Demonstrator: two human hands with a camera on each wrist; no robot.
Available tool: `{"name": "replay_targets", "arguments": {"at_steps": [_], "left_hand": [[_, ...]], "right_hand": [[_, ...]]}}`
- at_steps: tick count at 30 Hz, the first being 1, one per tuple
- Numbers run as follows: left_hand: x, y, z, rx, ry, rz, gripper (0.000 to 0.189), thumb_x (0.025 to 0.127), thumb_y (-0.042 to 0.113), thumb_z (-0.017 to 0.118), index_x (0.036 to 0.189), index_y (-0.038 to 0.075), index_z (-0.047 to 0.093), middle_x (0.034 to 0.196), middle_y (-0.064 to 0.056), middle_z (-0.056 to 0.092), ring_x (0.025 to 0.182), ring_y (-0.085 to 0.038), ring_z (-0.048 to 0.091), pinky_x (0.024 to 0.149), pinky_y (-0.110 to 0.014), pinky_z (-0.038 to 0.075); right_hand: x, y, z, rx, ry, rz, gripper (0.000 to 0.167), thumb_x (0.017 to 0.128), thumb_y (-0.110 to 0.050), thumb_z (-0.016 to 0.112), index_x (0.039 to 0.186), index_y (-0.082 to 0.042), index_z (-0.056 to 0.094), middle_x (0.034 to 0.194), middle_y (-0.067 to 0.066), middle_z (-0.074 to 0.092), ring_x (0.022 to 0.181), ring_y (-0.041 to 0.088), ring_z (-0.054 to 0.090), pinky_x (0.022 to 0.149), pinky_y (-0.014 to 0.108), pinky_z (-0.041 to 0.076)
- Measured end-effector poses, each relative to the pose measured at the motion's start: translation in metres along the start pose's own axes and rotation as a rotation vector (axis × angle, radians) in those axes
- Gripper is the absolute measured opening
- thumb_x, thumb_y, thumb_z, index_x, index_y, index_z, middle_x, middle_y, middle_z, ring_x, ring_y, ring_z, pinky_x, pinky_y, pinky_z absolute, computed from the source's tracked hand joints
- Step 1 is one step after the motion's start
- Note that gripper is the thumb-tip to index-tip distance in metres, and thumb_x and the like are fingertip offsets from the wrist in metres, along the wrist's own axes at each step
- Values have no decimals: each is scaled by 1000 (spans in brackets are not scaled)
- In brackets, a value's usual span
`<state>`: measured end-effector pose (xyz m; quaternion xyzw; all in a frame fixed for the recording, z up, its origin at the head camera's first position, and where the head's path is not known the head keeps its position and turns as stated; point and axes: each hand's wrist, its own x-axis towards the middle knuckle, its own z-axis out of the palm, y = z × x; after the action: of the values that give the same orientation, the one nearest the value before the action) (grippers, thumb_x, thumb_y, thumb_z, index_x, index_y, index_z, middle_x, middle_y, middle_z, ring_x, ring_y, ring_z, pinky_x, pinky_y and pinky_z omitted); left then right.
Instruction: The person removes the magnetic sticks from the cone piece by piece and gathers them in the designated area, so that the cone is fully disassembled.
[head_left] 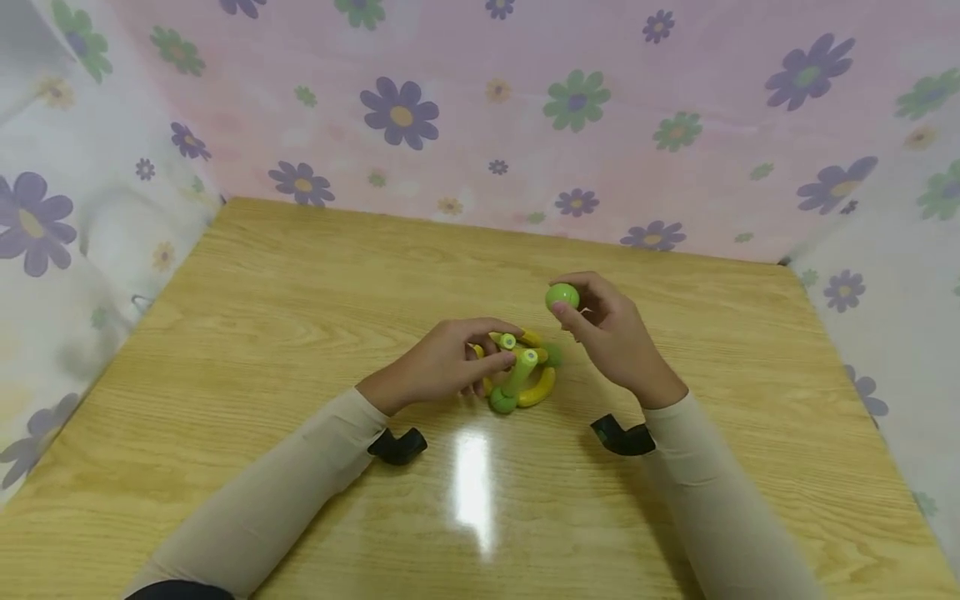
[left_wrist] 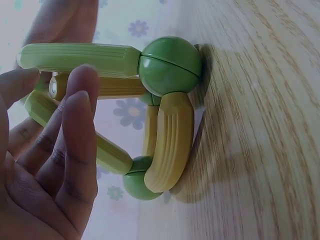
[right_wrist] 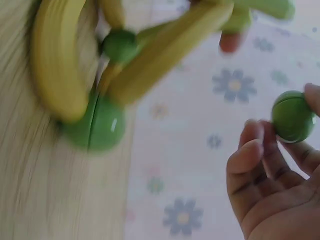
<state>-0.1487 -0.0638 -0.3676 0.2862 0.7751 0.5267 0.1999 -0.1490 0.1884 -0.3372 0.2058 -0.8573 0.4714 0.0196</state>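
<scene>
My right hand (head_left: 618, 337) pinches a green ball (head_left: 562, 297) between thumb and fingertips, raised above the table and right of a small structure. This structure has green balls joined by curved yellow rods (head_left: 537, 389) at its base, with straight light green rods (head_left: 520, 373) and a yellow rod (left_wrist: 120, 87) rising from them. My left hand (head_left: 450, 362) is at its upper left side, thumb and forefinger about the top of a light green rod. In the right wrist view a blurred base ball (right_wrist: 96, 122) stands well apart from the held ball (right_wrist: 292, 116).
The structure stands on a wood-grain table (head_left: 300, 283). Behind it hangs a pink flowered cloth (head_left: 480, 108), with white flowered cloth on both sides. Black curved pieces (head_left: 397, 447) sit by both wrists.
</scene>
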Motion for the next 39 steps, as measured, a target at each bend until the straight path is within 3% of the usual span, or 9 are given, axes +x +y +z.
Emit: {"name": "replay_targets", "arguments": {"at_steps": [3, 7, 13, 15, 24, 30, 39], "left_hand": [[2, 0, 1, -10, -5, -14, 44, 100, 36, 62, 140, 18, 58, 98, -14, 70, 62, -32, 70, 54, -45, 57], [2, 1, 2, -22, -6, -32, 45, 101, 39, 59, 141, 20, 56, 102, -15, 70, 64, -33, 70, 57, -46, 58], [-2, 2, 3, -19, -6, -41, 46, 103, 41, 54, 144, 20, 54, 108, -12, 72, 64, -34, 70, 59, -47, 58], [-2, 2, 4, -17, -6, -42, 47, 102, 41, 55, 144, 21, 53, 108, -11, 72, 63, -33, 70, 59, -47, 58], [-1, 7, 3, 83, 13, -17, 62, 89, 41, 76, 143, 21, 54, 102, 2, 71, 64, -22, 69, 58, -38, 56], [-2, 7, 5, 188, 37, 25, 70, 83, 43, 81, 143, 22, 54, 106, -3, 71, 65, -11, 65, 62, -29, 55], [-2, 8, 9, 322, 80, 51, 70, 82, 42, 82, 142, 21, 55, 102, 1, 72, 62, -2, 63, 60, -23, 53]], "right_hand": [[-3, 13, -14, -133, 52, 51, 37, 102, -28, 59, 136, -14, 56, 113, 4, 62, 97, 14, 61, 73, 20, 50], [-6, 31, -29, -260, 56, 90, 43, 100, -29, 63, 140, -14, 56, 119, 9, 64, 101, 21, 62, 77, 17, 49], [-9, 59, -40, -372, -48, 161, 46, 99, -21, 65, 142, -8, 54, 124, 15, 62, 101, 28, 62, 81, 41, 54], [-9, 66, -42, -386, -86, 191, 45, 99, -18, 65, 141, -6, 54, 125, 16, 62, 101, 29, 63, 80, 46, 55], [-7, 83, -43, -429, -202, 257, 46, 98, -17, 65, 142, -6, 55, 122, 18, 63, 98, 29, 64, 82, 46, 54], [-8, 86, -42, -438, -206, 242, 47, 97, -15, 66, 142, -6, 54, 123, 19, 61, 98, 30, 63, 84, 48, 54], [-9, 74, -50, -447, -249, 248, 55, 97, -14, 66, 148, -6, 47, 132, 22, 54, 107, 35, 60, 88, 51, 53]]}}
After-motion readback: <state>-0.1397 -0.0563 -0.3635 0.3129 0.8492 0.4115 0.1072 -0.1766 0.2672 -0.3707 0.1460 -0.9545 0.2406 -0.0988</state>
